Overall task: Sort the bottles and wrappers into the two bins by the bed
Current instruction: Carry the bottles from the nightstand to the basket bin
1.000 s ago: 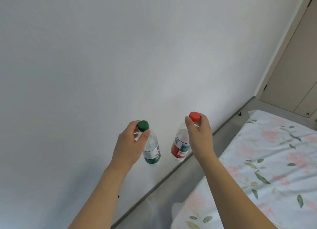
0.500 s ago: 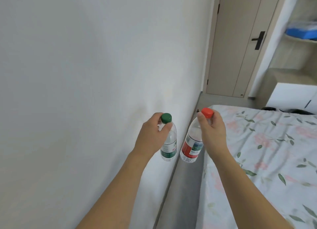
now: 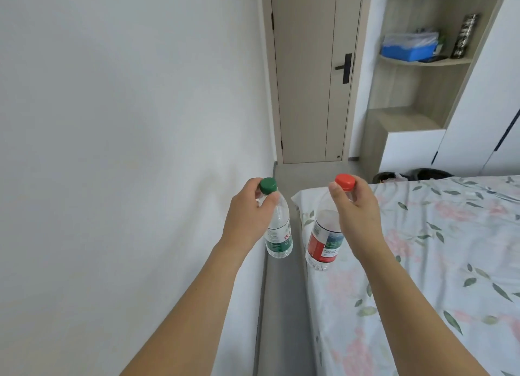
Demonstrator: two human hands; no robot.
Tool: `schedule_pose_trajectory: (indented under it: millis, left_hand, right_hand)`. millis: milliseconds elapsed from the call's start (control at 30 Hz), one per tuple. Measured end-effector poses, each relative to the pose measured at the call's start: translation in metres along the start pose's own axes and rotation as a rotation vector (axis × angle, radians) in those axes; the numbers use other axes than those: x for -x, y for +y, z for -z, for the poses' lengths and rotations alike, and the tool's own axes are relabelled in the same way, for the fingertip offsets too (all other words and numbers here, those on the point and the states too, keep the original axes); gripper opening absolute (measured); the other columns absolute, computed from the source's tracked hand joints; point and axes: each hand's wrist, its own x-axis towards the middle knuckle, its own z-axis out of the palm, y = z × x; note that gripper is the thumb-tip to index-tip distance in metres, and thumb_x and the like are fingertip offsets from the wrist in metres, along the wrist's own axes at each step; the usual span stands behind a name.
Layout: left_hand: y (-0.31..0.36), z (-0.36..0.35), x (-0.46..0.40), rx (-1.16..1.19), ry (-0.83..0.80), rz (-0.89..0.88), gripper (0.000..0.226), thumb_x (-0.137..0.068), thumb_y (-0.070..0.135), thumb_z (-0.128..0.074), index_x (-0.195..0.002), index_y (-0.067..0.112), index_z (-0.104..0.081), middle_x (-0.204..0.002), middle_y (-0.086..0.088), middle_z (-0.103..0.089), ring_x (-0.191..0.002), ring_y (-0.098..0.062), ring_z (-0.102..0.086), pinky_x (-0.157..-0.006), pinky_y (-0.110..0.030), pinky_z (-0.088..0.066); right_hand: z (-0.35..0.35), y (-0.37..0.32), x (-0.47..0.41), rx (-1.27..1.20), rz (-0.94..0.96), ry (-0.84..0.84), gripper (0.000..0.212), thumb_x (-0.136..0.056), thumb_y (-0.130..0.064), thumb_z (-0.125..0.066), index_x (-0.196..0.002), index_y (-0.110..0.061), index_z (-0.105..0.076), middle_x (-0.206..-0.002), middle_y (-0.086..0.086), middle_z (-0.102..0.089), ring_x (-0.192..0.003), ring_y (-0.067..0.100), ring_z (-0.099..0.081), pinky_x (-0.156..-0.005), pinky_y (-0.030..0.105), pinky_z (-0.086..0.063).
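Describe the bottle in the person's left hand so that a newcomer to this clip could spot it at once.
Find the narrow strip of grey floor between the white wall and the floral bed. Above it the left hand holds a clear plastic bottle by the neck. It has a green cap and a green label, whereas the bottle in the right hand has a red cap and a red label.

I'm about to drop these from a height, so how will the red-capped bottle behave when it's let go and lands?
The red-capped bottle looks clear and empty, so probably light. Its thin plastic walls would likely flex and bounce rather than break. Being round, it may roll where it lands. The right hand holds it only at the neck, so it can swing.
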Motion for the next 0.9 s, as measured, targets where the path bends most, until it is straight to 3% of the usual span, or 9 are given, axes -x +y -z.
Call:
schedule_pose_trajectory:
  millis: [167, 300, 433, 567, 667, 800, 900]
  left_hand:
    - [0.007, -0.039, -0.107, 0.020, -0.027, -0.030, 0.021, -0.091, 0.032, -0.061, -0.111, 0.029, -0.059, -0.109, 0.016, -0.063, -0.100, 0.003, -0.058, -0.076, -0.013, -0.043]
    - [0.015, -0.074, -0.177, 0.041, -0.061, -0.064, 0.020, -0.090, 0.032, -0.062, -0.110, 0.030, -0.060, -0.105, 0.019, -0.063, -0.099, 0.006, -0.057, -0.081, -0.019, -0.045]
    - [0.017, -0.112, -0.251, 0.049, -0.094, -0.101, 0.021, -0.088, 0.032, -0.063, -0.109, 0.031, -0.060, -0.104, 0.019, -0.063, -0.100, 0.005, -0.057, -0.082, -0.019, -0.045]
    - [0.012, -0.159, -0.339, 0.045, -0.149, -0.139, 0.020, -0.089, 0.031, -0.063, -0.108, 0.032, -0.060, -0.100, 0.018, -0.063, -0.098, -0.001, -0.057, -0.082, -0.021, -0.046]
    - [0.008, -0.193, -0.412, 0.067, -0.213, -0.181, 0.017, -0.090, 0.027, -0.063, -0.106, 0.030, -0.060, -0.093, 0.023, -0.060, -0.092, 0.004, -0.055, -0.074, -0.012, -0.042]
    - [0.013, -0.229, -0.526, 0.077, -0.262, -0.216, 0.017, -0.089, 0.026, -0.063, -0.106, 0.028, -0.061, -0.093, 0.023, -0.061, -0.092, 0.005, -0.055, -0.072, -0.014, -0.041]
    - [0.022, -0.253, -0.602, 0.072, -0.274, -0.217, 0.015, -0.087, 0.028, -0.064, -0.102, 0.029, -0.061, -0.092, 0.020, -0.061, -0.090, 0.003, -0.056, -0.068, -0.011, -0.040]
  right_hand:
    - [-0.006, 0.010, -0.097, 0.014, 0.000, 0.053, 0.010, -0.093, -0.031, -0.059, -0.103, -0.028, -0.058, -0.097, -0.017, -0.061, -0.092, -0.004, -0.056, -0.076, 0.019, -0.042]
    - [-0.002, 0.020, -0.158, 0.057, 0.001, 0.096, 0.015, -0.094, -0.032, -0.059, -0.107, -0.026, -0.059, -0.098, -0.015, -0.062, -0.095, 0.000, -0.057, -0.081, 0.019, -0.044]
    - [-0.002, 0.035, -0.224, 0.113, 0.001, 0.145, 0.015, -0.093, -0.031, -0.059, -0.107, -0.024, -0.059, -0.097, -0.016, -0.061, -0.093, -0.005, -0.056, -0.075, 0.014, -0.040]
    - [-0.015, 0.058, -0.304, 0.153, 0.005, 0.205, 0.014, -0.093, -0.031, -0.060, -0.106, -0.024, -0.060, -0.094, -0.015, -0.063, -0.090, -0.002, -0.057, -0.074, 0.015, -0.041]
    - [-0.032, 0.076, -0.371, 0.179, 0.016, 0.236, 0.013, -0.093, -0.030, -0.059, -0.104, -0.025, -0.060, -0.095, -0.015, -0.063, -0.093, -0.002, -0.057, -0.076, 0.017, -0.041]
    - [-0.052, 0.090, -0.470, 0.215, -0.012, 0.308, 0.014, -0.092, -0.034, -0.060, -0.105, -0.029, -0.060, -0.098, -0.015, -0.064, -0.097, 0.005, -0.058, -0.083, 0.025, -0.044]
    - [-0.061, 0.091, -0.536, 0.235, -0.016, 0.352, 0.014, -0.092, -0.034, -0.060, -0.105, -0.029, -0.060, -0.099, -0.016, -0.064, -0.099, 0.005, -0.059, -0.082, 0.023, -0.043]
